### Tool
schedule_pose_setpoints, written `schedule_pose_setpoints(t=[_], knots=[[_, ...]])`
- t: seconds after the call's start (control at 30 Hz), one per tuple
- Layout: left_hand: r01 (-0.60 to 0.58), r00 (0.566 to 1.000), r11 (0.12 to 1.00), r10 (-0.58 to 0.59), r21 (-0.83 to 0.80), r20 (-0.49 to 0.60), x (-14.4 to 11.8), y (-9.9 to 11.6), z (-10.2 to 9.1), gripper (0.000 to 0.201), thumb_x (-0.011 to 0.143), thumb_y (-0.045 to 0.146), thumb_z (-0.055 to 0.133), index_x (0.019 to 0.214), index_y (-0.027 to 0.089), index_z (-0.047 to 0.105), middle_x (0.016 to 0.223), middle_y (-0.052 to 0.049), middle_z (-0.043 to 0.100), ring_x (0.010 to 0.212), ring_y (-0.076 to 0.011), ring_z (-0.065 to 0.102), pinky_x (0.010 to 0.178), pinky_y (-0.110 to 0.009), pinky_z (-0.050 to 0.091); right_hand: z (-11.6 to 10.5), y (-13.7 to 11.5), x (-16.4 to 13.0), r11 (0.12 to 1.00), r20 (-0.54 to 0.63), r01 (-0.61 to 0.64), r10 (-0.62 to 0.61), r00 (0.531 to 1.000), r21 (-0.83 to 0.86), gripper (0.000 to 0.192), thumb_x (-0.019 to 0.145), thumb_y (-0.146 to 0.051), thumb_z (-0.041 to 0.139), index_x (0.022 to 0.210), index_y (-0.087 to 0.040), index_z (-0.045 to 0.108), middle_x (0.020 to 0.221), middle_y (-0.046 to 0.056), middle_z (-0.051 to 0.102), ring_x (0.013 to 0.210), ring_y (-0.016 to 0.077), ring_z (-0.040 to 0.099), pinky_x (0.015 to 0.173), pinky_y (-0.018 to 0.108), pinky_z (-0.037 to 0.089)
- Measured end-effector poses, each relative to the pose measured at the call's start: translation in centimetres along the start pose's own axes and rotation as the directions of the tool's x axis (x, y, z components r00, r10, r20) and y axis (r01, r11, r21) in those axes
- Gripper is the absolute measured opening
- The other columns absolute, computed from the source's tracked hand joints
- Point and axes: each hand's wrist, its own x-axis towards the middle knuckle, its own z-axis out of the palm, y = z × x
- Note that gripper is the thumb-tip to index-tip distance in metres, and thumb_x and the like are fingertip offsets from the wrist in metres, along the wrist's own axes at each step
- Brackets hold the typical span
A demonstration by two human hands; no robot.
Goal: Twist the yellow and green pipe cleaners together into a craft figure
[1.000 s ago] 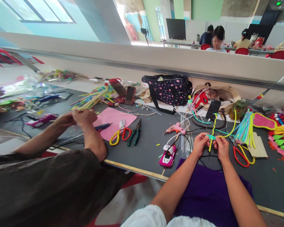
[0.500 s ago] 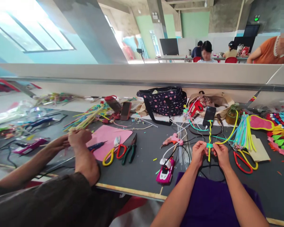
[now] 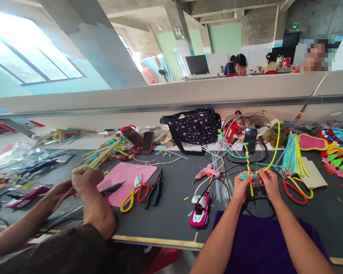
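Note:
My left hand [image 3: 244,187] is closed in a pinch on a twisted yellow pipe cleaner [image 3: 247,160], where a short teal piece [image 3: 246,176] crosses it. The twisted length stands nearly upright, its lower end showing below my fingers. Close beside it, my right hand [image 3: 269,184] pinches a long yellow pipe cleaner [image 3: 278,146] that arches up above the hand. Thin wires show near the twisted piece. Whether the two yellow lengths are joined is hidden by my fingers.
Scissors [image 3: 295,192] and a pipe cleaner bundle [image 3: 295,156] lie at right. A phone [image 3: 250,140] lies beyond my hands. Left are a purple power strip [image 3: 200,215], a pink glue gun [image 3: 207,173], pliers [image 3: 154,190] and a co-worker's hands [image 3: 85,179].
The long yellow pipe cleaner has swung from leaning right to arching upright. The twisted piece tilts a little more, and my left fingers now cover more of the teal piece. The view has shifted.

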Motion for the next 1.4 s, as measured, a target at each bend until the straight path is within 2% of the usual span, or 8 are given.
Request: schedule_pose_setpoints(t=[0.17, 0.43, 0.6, 0.77, 0.97, 1.13, 1.23, 1.4], knots=[[0.104, 0.992, 0.994, -0.102, -0.022, 0.075, 0.0, 0.3, 0.3, 0.036, 0.063, 0.039, 0.079, 0.081, 0.011, 0.066, 0.073, -0.005, 0.067, 0.052, -0.0116, 0.057, 0.051, -0.026, 0.048, 0.0, -0.4, -0.1, 1.000, 0.014, 0.017, -0.017, 1.000, -0.017, 0.031, 0.075, -0.049, 0.067, 0.074, -0.018, 0.061, 0.056, -0.003, 0.055, 0.043, 0.0085, 0.044, 0.039, 0.020, 0.033], [0.186, 0.980, 0.976, -0.176, -0.111, 0.091, 0.2, 0.7, 0.5, 0.031, 0.060, 0.030, 0.081, 0.080, 0.009, 0.069, 0.073, -0.006, 0.067, 0.048, -0.0073, 0.051, 0.048, -0.023, 0.046, 0.2, -0.7, -0.1, 1.000, 0.006, 0.012, -0.012, 1.000, 0.014, 0.029, 0.074, -0.047, 0.068, 0.075, -0.018, 0.061, 0.058, -0.004, 0.054, 0.044, 0.0079, 0.043, 0.039, 0.020, 0.031], [0.209, 0.976, 0.968, -0.199, -0.141, 0.084, 0.1, 0.7, 0.5, 0.029, 0.057, 0.025, 0.081, 0.076, 0.009, 0.068, 0.066, -0.003, 0.063, 0.045, -0.0053, 0.046, 0.044, -0.021, 0.041, 0.5, -1.0, -0.2, 0.998, 0.011, -0.013, 0.013, 1.000, 0.065, 0.029, 0.074, -0.046, 0.069, 0.074, -0.018, 0.060, 0.057, -0.004, 0.052, 0.043, 0.0068, 0.041, 0.039, 0.019, 0.029], [0.241, 0.968, 0.956, -0.225, -0.166, 0.113, 0.0, 0.9, 0.5, 0.026, 0.056, 0.021, 0.081, 0.074, 0.010, 0.067, 0.059, 0.000, 0.059, 0.043, -0.0036, 0.041, 0.041, -0.018, 0.034, 0.6, -1.3, -0.4, 0.993, 0.086, -0.068, 0.060, 0.995, 0.098, 0.030, 0.074, -0.046, 0.069, 0.072, -0.018, 0.058, 0.055, -0.005, 0.048, 0.042, 0.0055, 0.038, 0.039, 0.018, 0.026], [0.209, 0.977, 0.970, -0.202, -0.121, 0.067, 0.0, 1.1, 0.9, 0.029, 0.053, 0.025, 0.084, 0.071, 0.011, 0.065, 0.051, 0.003, 0.052, 0.043, -0.0043, 0.040, 0.041, -0.019, 0.031, 0.7, -0.9, -0.1, 0.997, 0.040, -0.049, 0.046, 0.998, 0.064, 0.029, 0.074, -0.046, 0.068, 0.076, -0.021, 0.055, 0.056, -0.006, 0.048, 0.042, 0.0064, 0.037, 0.039, 0.019, 0.027], [0.115, 0.993, 0.989, -0.114, -0.088, 0.017, -0.1, 1.0, 1.0, 0.028, 0.055, 0.027, 0.083, 0.068, 0.011, 0.064, 0.049, 0.005, 0.047, 0.042, -0.0042, 0.038, 0.040, -0.018, 0.028, 0.9, -0.9, -0.3, 0.985, -0.101, 0.132, -0.143, 0.985, -0.111, 0.026, 0.072, -0.041, 0.070, 0.073, -0.021, 0.055, 0.060, -0.005, 0.051, 0.051, 0.0091, 0.044, 0.048, 0.021, 0.037], [0.080, 0.997, 0.995, -0.081, -0.059, -0.010, -0.1, 0.9, 1.1, 0.028, 0.056, 0.029, 0.083, 0.069, 0.012, 0.065, 0.051, 0.005, 0.048, 0.042, -0.0044, 0.039, 0.040, -0.019, 0.029, 1.1, -1.3, -0.7, 0.961, -0.084, 0.190, -0.210, 0.974, -0.200, 0.022, 0.076, -0.040, 0.066, 0.073, -0.020, 0.059, 0.065, -0.002, 0.057, 0.058, 0.0118, 0.050, 0.054, 0.023, 0.042], [0.053, 0.996, 0.998, -0.055, -0.020, -0.065, 0.1, 1.0, 1.0, 0.031, 0.054, 0.033, 0.083, 0.069, 0.012, 0.065, 0.054, 0.004, 0.052, 0.041, -0.0042, 0.039, 0.039, -0.019, 0.029, 1.4, -1.8, -1.3, 0.945, -0.023, 0.209, -0.222, 0.975, -0.251, 0.021, 0.080, -0.041, 0.062, 0.076, -0.020, 0.062, 0.068, 0.000, 0.061, 0.061, 0.0138, 0.054, 0.057, 0.024, 0.044]])
